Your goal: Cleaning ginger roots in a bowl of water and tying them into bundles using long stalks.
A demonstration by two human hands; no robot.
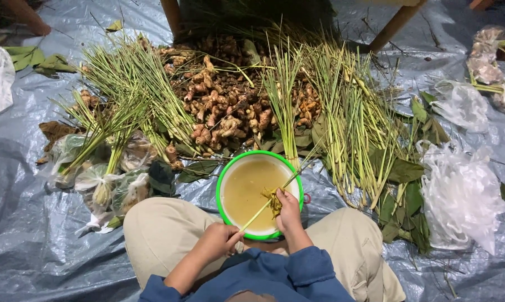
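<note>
The left hand (221, 239) is squeezing the thin end of a lemongrass stalk (262, 208), and the right hand (289, 211) is pinching its rooty end over the green bowl (223, 178) of cloudy water. It looks like washing; next, the roots probably need careful rubbing.

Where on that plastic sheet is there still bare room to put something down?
Bare patches of the grey plastic sheet: at the lower left, beside the bagged bundles, and at the lower right below the white plastic bags. The middle is crowded with the heap of roots, green stalks and the green-rimmed basin.
</note>
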